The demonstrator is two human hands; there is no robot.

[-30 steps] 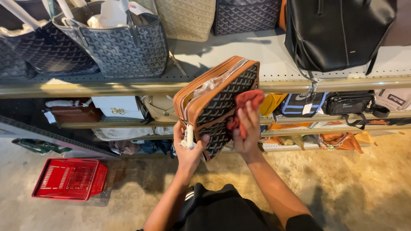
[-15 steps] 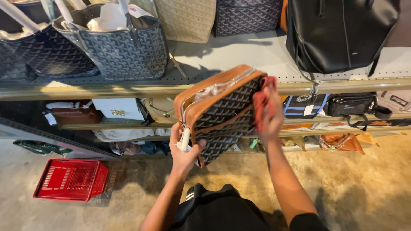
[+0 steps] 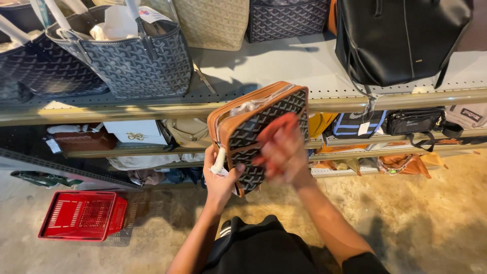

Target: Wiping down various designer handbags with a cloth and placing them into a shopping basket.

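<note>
1. A boxy pouch with a dark chevron-patterned front and tan leather edging [image 3: 274,109] is held up in the air in front of the shelves, tilted, with its tan zip side facing up and to the left and clear wrapping showing along that edge.
2. The left hand [image 3: 219,177] grips the pouch's lower left corner: its fingers are clamped on the pouch, thumb on the patterned front, and a white tag hangs just beside the thumb.
3. The right hand [image 3: 283,152] lies over the patterned front, blurred, with a reddish cloth [image 3: 274,133] in its fingers; whether those fingers are curled tight or loose cannot be told.
4. Just beyond the fingertips, behind the pouch, runs the pale grey metal shelf [image 3: 284,63] with its brass-coloured front rail.
5. On that shelf, up and left of the fingers, stands a grey patterned tote bag with white handles [image 3: 137,63]; up and right stands a large black leather bag [image 3: 401,40].
6. Below the rail, right of the fingers, a small black belt bag [image 3: 413,121] sits on a lower shelf.
7. Well left of and below the left hand, a red plastic shopping basket [image 3: 83,215] rests on the concrete floor [image 3: 421,218].
</note>
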